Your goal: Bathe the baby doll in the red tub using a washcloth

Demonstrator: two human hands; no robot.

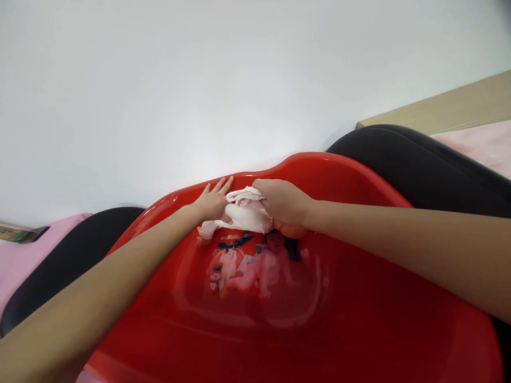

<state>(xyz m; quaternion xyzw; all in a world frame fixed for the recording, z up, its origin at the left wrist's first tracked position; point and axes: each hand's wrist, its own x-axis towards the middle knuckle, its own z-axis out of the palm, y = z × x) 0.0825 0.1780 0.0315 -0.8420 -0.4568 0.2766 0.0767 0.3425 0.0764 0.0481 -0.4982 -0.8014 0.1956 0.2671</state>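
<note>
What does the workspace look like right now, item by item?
Surface: red plastic tub, baby picture printed on its floor.
Job's things: white cloth, bunched near the tub's far rim.
Clutter: small box at far left, partly cut off.
Grippers: none, bare hands. Left hand open, against the cloth; right hand gripping it.
Cables: nothing seen.
Surroundings: white wall, black rounded forms either side of the tub, pink fabric, beige board.
</note>
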